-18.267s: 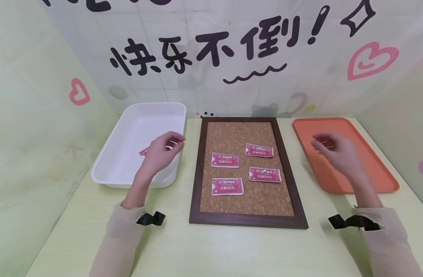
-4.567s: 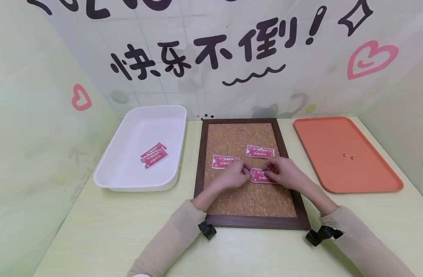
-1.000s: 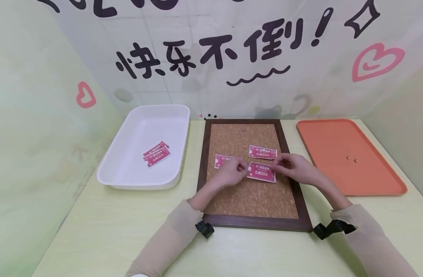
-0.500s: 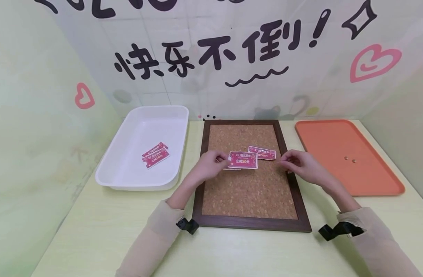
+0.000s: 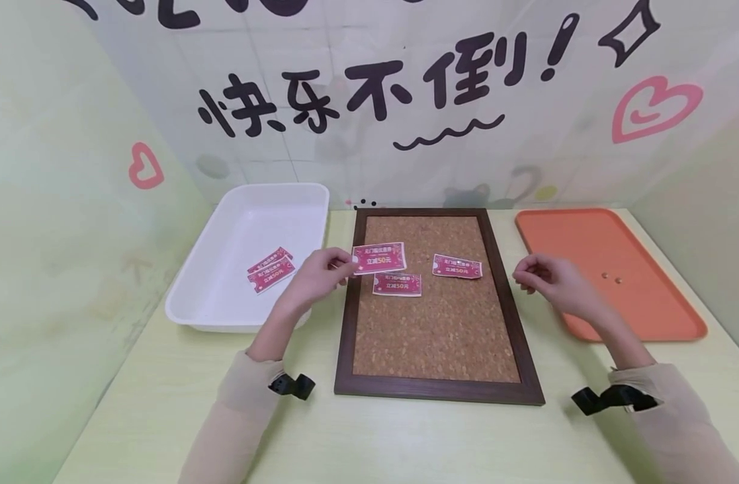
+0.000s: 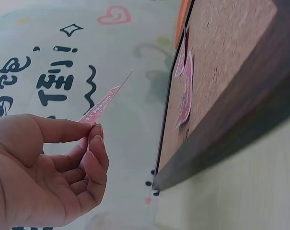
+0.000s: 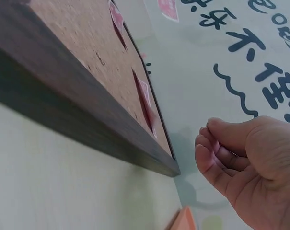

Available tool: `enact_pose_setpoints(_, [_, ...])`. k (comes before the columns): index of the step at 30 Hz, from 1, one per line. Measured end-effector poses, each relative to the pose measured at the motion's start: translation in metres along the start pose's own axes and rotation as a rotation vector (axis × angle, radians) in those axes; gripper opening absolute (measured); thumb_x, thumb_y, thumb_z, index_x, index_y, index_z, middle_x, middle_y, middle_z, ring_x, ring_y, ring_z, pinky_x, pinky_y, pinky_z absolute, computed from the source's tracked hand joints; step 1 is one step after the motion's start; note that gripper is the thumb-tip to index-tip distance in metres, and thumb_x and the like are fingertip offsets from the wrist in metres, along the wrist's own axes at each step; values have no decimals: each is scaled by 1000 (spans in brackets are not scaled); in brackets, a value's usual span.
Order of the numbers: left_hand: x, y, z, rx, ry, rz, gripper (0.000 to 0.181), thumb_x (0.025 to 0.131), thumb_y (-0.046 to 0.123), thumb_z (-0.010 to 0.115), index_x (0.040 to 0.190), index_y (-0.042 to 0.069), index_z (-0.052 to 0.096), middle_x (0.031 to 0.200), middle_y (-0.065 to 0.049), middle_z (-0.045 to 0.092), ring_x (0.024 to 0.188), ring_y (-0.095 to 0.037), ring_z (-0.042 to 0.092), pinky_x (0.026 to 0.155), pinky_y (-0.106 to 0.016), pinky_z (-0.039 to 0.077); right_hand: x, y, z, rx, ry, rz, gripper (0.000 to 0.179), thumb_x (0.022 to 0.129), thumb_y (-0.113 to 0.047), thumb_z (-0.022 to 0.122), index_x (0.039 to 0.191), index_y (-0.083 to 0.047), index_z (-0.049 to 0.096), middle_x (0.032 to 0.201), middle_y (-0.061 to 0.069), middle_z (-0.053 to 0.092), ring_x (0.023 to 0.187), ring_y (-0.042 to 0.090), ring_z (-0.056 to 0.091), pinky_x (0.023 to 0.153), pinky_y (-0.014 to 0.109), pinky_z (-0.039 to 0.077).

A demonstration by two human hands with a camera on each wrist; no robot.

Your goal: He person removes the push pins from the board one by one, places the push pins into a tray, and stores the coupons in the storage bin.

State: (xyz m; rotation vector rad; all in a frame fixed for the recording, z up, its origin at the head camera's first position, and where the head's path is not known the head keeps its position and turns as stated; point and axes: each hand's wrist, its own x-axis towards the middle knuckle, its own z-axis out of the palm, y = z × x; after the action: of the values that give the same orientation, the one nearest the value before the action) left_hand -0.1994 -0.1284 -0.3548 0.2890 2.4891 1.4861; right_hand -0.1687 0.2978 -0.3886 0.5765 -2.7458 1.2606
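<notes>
My left hand (image 5: 321, 274) pinches a pink and white paper coupon (image 5: 379, 259) by its left end, up over the board's left frame. In the left wrist view, thumb and forefinger meet on the coupon (image 6: 105, 103). Two more coupons lie on the cork board (image 5: 436, 336), one coupon (image 5: 397, 285) at left and another coupon (image 5: 457, 266) at right, each with a small pale tack head. My right hand (image 5: 553, 282) is between board and orange tray, thumb and forefinger pinched. A tiny dark thumbtack (image 7: 208, 126) peeks out at those fingertips, mostly hidden.
A white tub (image 5: 191, 306) at left holds two overlapping coupons (image 5: 271, 270). On the orange tray (image 5: 635, 302) at right lie two small tacks (image 5: 611, 278). The board's raised dark frame (image 5: 439, 388) stands on the pale table (image 5: 430, 437); a printed wall rises behind.
The coupon at the board's lower right has come off and moved left and up with my left hand. My right hand has drawn back right, toward the tray. Earlier, the lower-left coupon reached the tub.
</notes>
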Motion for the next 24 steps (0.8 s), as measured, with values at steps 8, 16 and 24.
enact_pose_setpoints(8, [-9,-12,-33,-6,64,-39,26,102,16,59,116,-6,62,106,-23,64,88,-28,61,76,-33,51,-13,13,-19,-79,59,57,8,101,-2,58,98,5,60,80,14,61,66,16,56,55,24,46])
enact_pose_setpoints(16, [-17,-34,-64,38,140,-65,29,103,18,59,117,-7,61,102,-20,66,84,-25,60,72,-29,50,-28,37,-38,-157,116,110,10,101,-4,59,98,5,62,79,13,61,63,15,55,53,22,45])
enact_pose_setpoints(24, [-24,-56,-88,92,187,-139,32,102,17,60,120,-9,60,104,-23,62,84,-25,54,67,-28,49,-41,64,-62,-225,174,233,20,103,-11,58,103,9,64,83,18,64,66,9,55,54,21,47])
